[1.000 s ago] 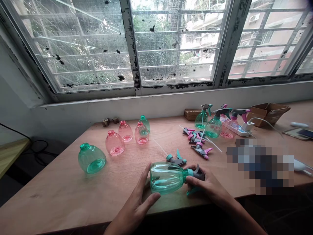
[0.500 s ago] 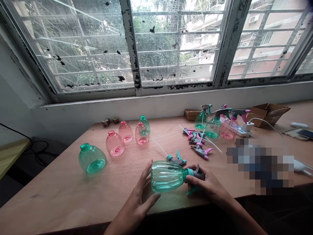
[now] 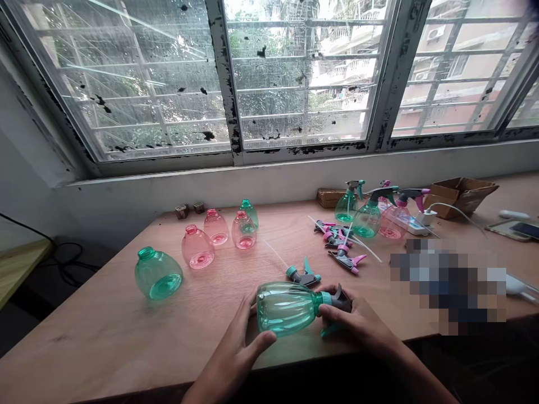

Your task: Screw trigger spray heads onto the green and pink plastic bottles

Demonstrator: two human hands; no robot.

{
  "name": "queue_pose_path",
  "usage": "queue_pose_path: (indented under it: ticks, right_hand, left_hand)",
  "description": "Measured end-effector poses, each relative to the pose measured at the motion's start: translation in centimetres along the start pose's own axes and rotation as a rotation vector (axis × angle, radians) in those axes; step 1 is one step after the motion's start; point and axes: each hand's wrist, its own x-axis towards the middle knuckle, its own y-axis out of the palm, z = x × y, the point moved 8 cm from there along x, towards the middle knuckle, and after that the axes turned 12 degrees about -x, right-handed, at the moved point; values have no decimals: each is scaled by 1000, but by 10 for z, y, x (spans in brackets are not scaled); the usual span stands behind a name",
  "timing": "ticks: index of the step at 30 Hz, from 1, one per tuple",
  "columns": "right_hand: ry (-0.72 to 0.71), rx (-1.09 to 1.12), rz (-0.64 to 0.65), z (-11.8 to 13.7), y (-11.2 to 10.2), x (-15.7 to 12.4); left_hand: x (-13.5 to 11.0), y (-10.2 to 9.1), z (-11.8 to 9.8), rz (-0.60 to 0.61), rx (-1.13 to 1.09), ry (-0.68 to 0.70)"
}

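A clear green spray bottle (image 3: 286,308) lies sideways above the front edge of the table, its base to the left and its dark grey sprayer head to the right. My left hand (image 3: 238,342) cups the base, thumb at the front, other fingers partly hidden behind. At the teal collar and sprayer head, my right hand (image 3: 353,317) is closed round the neck; a teal trigger shows below it. Just behind the bottle lies a loose sprayer head (image 3: 301,275) with a teal collar and a thin tube.
Open-necked green (image 3: 158,275) and pink bottles (image 3: 197,249) stand at left. Loose pink-and-grey sprayer heads (image 3: 345,258) lie right of centre. Behind them are assembled spray bottles (image 3: 366,219), a power strip (image 3: 416,226) and an open cardboard box (image 3: 461,196). A blurred patch covers part of the right side.
The held bottle's base has dropped slightly and shifted a little left. My left hand has closed in on the base, its thumb now against it. My right hand keeps its hold.
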Motion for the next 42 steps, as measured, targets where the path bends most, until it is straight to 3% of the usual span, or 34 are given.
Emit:
queue_pose_path:
  ticks: [16,30,35,42]
  right_hand:
    - [-4,17,-4,1,0,0]
    - [11,116,31,-3,5,-2]
    - [-10,65,25,-2,3,-1]
    - [1,42,22,-2,1,-1]
  left_hand:
    - [-4,-4,12,-7,28,-38]
    - [-2,-1,0,-1,-38,-35]
    - [-4,-3,6,-12,-26,-57]
    - [-7,3,6,67,-66,-10]
